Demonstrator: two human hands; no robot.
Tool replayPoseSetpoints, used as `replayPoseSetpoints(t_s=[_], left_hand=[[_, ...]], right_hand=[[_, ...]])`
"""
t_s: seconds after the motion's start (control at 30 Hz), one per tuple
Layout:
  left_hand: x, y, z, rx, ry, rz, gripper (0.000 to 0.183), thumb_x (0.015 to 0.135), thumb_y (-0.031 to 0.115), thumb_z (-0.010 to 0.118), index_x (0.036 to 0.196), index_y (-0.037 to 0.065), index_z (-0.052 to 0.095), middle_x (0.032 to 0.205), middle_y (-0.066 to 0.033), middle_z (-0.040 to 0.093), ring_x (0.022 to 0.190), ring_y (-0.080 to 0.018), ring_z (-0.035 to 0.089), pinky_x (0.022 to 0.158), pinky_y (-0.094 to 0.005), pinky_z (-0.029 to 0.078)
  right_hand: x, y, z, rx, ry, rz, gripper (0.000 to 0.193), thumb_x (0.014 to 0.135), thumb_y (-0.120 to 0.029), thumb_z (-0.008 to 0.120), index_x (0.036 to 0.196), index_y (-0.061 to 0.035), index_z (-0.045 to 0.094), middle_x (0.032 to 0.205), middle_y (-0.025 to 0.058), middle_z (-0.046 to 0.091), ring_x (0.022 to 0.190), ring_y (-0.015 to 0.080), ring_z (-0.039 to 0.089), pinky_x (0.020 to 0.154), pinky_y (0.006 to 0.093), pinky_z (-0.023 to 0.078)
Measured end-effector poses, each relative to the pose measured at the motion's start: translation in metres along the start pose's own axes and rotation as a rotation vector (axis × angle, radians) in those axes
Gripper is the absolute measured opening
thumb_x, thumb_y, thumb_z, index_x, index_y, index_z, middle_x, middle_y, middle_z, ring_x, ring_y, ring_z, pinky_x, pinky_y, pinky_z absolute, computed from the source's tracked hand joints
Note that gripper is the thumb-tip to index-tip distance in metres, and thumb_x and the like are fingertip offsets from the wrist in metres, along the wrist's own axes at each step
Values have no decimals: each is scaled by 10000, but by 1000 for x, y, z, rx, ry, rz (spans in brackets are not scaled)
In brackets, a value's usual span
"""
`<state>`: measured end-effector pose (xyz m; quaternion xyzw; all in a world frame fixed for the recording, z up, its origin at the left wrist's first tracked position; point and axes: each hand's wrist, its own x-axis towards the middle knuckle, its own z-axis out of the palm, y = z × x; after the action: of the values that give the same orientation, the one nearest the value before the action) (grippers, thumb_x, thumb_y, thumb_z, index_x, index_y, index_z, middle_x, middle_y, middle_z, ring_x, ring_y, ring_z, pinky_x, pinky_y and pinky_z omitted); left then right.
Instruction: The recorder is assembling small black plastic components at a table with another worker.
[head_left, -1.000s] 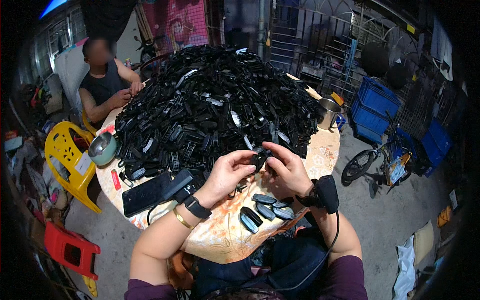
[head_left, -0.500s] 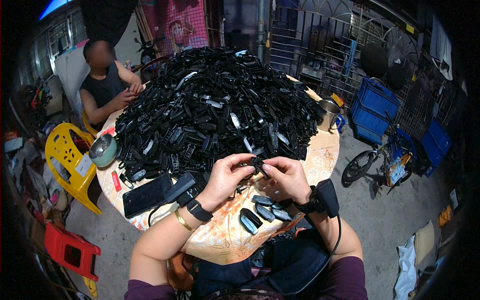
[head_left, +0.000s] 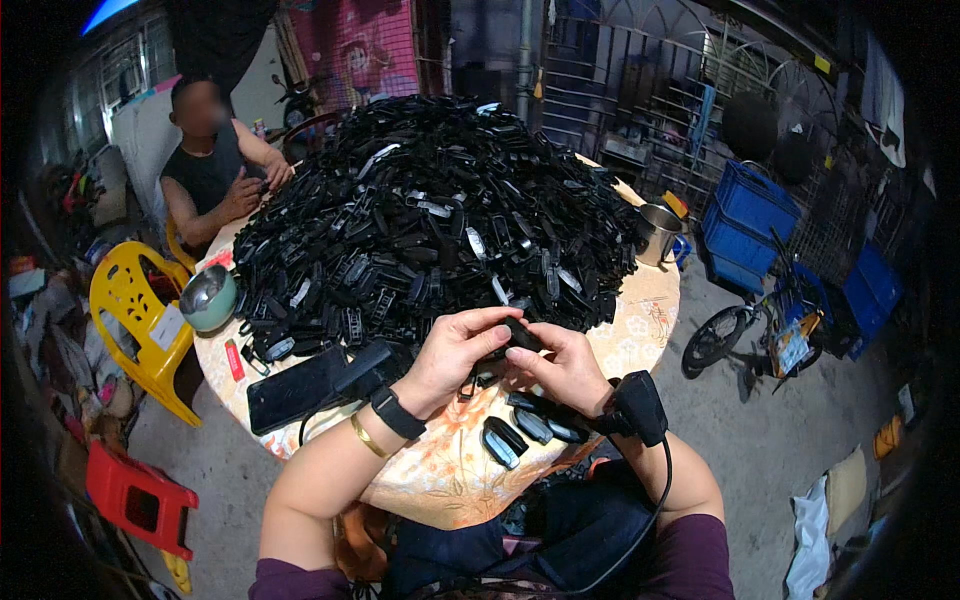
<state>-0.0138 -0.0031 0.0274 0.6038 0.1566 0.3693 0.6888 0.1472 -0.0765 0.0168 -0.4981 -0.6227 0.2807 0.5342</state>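
While loose black pieces [head_left: 501, 449] lie nearest us on the table [head_left: 430, 490], our left grip [head_left: 450, 353] and right grip [head_left: 566, 366] are both closed on one black plastic piece [head_left: 523, 336] above it. We seem to be mid-way through working it two-handed; the next move calls for steady, opposed pressure. Beyond rises a dark heap [head_left: 430, 215].

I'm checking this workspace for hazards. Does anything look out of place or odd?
Nothing looks clearly broken. The heap of black parts seems oddly large: it covers most of the round table, reaching close to the metal mug near the right edge.
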Motion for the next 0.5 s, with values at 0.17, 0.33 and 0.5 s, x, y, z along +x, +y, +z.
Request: replayPoseSetpoints(t_s=[0.17, 0.33, 0.5], left_hand=[[-7, 12, 2, 93, -19, 8, 242, 859, 6, 537, 1089, -21, 608, 1036, -95, 637, 955, -146, 589, 864, -268, 463], [-3, 15, -1, 171, -28, -5, 233, 863, 30, 543, 1079, -19, 613, 1012, -92, 643, 948, -138, 589, 853, -261, 464], [8, 11, -17, 786, 78, 295, 176, 834, 85, 590, 978, 3, 650, 883, -74, 625, 831, -148, 594, 732, -257, 473]], right_hand=[[-4, -2, 5, -101, 44, -181, 258, 795, -140, 684, 981, 31, 631, 796, 122, 652, 660, 138, 626, 583, 241, 491], [3, -4, -7, -197, -42, -91, 267, 786, -190, 691, 943, 23, 651, 753, 121, 654, 640, 141, 623, 576, 268, 485], [9, 10, -36, -486, -494, -168, 335, 765, -316, 691, 937, -30, 669, 802, 157, 632, 729, 277, 614, 665, 351, 477]])
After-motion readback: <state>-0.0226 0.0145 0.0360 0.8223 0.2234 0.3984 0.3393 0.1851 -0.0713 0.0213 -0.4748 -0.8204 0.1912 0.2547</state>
